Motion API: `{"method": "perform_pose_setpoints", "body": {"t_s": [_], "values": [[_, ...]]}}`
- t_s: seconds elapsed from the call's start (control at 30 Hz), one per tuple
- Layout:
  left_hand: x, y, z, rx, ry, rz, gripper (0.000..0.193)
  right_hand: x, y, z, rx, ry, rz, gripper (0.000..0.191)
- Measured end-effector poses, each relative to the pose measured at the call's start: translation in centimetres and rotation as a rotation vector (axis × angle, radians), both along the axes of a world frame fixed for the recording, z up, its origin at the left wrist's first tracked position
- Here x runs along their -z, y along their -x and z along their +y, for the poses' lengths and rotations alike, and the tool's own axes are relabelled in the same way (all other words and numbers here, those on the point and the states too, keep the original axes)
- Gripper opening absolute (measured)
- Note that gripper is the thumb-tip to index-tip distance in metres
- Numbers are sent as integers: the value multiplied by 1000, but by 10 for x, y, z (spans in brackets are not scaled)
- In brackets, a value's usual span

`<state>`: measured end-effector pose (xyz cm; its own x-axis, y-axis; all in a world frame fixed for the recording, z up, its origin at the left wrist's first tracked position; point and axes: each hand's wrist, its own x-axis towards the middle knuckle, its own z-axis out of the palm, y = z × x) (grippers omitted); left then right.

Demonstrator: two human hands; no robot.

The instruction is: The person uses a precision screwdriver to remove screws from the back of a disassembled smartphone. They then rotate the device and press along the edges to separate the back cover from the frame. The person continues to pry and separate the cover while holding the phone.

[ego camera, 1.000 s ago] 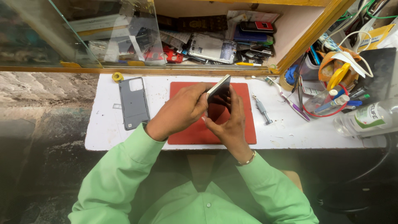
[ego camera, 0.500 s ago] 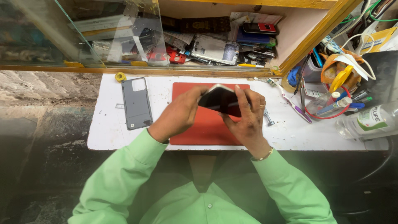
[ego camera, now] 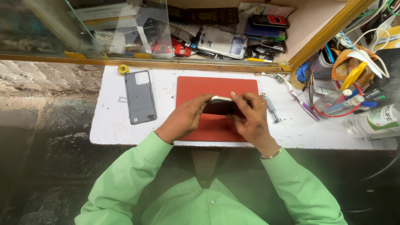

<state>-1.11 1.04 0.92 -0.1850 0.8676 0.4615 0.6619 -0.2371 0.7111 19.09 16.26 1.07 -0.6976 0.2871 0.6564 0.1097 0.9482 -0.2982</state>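
Observation:
A dark smartphone [ego camera: 221,106] with a light metal edge is gripped between both hands above a red work mat [ego camera: 216,85] on a white bench top [ego camera: 112,118]. My left hand [ego camera: 183,118] clasps its left end. My right hand [ego camera: 250,116] wraps the right end, with fingers over the top edge. The phone lies roughly level, with its long side across. A grey phone back cover [ego camera: 141,96] with a camera cutout lies flat on the bench to the left of the mat.
A small screwdriver [ego camera: 271,109] and tweezers [ego camera: 296,98] lie right of the mat. A yellow tape roll [ego camera: 123,69] sits at the back left. A clear bottle [ego camera: 371,123] and a cluttered tool tub stand at the right. Phone parts fill the glass-fronted shelf behind.
The phone was tilted up on edge between the hands a second ago; it has been turned down to lie nearly level and lower over the mat. Both hands stayed on it.

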Motion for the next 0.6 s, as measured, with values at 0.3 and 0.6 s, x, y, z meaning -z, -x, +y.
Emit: {"method": "perform_pose_setpoints", "body": {"t_s": [0.3,0.6], "values": [[-19,-8,6,169,21,-256,47,-21,0,39,-216,503,-55,72],[-18,-12,11,74,54,-54,53,-24,0,35,-218,532,-30,68]]}}
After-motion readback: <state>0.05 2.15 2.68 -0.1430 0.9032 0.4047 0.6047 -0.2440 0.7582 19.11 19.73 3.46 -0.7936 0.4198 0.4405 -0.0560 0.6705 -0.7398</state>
